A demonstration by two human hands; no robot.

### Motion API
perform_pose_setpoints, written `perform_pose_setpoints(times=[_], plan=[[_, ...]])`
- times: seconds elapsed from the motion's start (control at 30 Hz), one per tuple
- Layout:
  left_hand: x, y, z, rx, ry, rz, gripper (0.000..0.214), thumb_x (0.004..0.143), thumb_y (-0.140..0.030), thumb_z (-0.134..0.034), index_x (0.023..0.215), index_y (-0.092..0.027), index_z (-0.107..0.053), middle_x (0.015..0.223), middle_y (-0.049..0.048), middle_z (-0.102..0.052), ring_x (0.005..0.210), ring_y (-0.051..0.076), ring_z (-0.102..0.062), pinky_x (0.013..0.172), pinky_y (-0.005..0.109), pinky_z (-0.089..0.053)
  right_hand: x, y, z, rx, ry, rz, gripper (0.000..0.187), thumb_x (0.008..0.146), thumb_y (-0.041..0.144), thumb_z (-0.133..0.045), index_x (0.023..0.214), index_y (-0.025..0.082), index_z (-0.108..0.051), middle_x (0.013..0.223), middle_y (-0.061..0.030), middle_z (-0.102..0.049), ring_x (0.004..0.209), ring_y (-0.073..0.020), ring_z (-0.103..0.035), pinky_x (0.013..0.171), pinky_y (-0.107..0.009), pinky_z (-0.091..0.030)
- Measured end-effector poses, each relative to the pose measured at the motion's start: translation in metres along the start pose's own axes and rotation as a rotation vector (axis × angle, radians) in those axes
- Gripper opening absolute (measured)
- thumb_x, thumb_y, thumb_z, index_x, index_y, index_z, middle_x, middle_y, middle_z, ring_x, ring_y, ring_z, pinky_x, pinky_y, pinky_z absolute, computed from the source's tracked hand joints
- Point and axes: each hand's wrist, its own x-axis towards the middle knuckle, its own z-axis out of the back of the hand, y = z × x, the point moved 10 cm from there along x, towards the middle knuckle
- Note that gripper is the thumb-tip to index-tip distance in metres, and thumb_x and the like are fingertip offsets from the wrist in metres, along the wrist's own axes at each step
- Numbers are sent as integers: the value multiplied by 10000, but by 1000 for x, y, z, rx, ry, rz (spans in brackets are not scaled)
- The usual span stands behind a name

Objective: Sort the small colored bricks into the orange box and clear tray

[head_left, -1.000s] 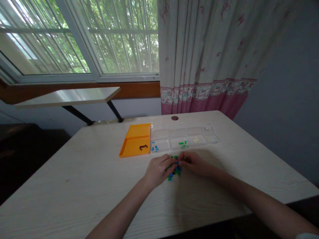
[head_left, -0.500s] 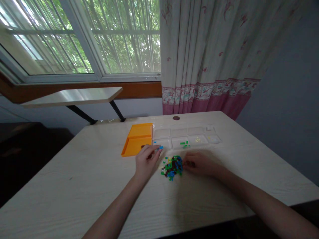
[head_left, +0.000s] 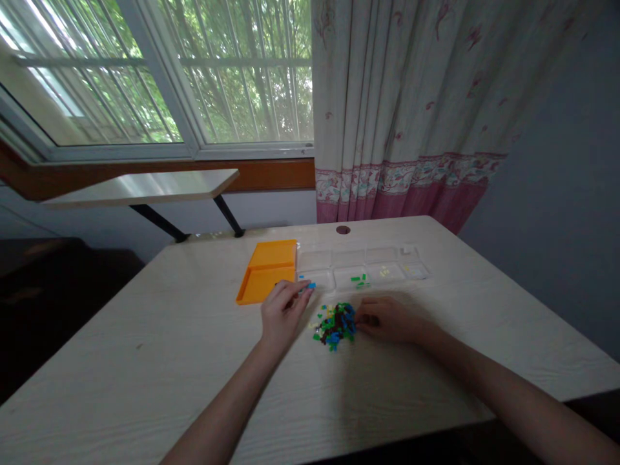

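Observation:
My left hand is closed in a pinch on a small blue building brick, over the near left compartment of a clear plastic tray. Another blue piece lies in that compartment, beyond my fingertips. A mixed pile of small building bricks, green, blue, dark brown and yellow, sits on the table between my hands. At the pile's right edge rests my right hand, its fingers curled together against the bricks. Whatever is between those fingers is hidden.
Green bricks and pale yellow bricks lie in other tray compartments. An opened orange case adjoins the tray's left end. A raised shelf stands at the table's back left, and a round cable hole is near the back edge.
My left hand has shifted very slightly left with the blue brick still in its pinch. My right hand stays at the pile with hardly any movement.

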Motion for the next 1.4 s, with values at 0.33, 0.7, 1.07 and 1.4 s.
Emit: perform_pose_setpoints(times=[0.33, 0.7, 1.07, 1.4], plan=[[-1, 48, -21, 356, 185, 219, 210, 803, -332, -516, 864, -172, -637, 720, 14, -574, 659, 133, -537, 583, 221, -401, -1, -10, 2, 58, -39, -82, 131, 817, 234, -487, 877, 206, -600, 767, -1, -600, 652, -116, -536, 601, -209, -396], [-12, 5, -52, 95, 391, 11, 169, 822, -256, -498, 872, -181, -640, 809, 34, -596, 754, 126, -568, 675, 217, -446, 2, -10, 16, 178, -225, -127, 135, 861, 245, -461, 861, 177, -577, 728, -6, -565, 598, -101, -492, 573, -207, -399], [-26, -23, -78, -104, 544, -53, 103, 784, -211, -563, 838, -186, -647, 749, 22, -595, 708, 115, -562, 631, 208, -445, 6, -5, 5, 171, -262, -48, 148, 855, 290, -494, 843, 176, -586, 738, -13, -585, 623, -110, -519, 575, -216, -411], [-24, -28, -77, -101, 537, -82, 101, 785, -212, -553, 819, -174, -641, 717, 19, -596, 669, 108, -559, 604, 200, -441, 5, -4, 8, 121, -313, -32, 183, 856, 330, -492, 858, 176, -592, 758, -22, -595, 651, -115, -531, 605, -225, -418]])
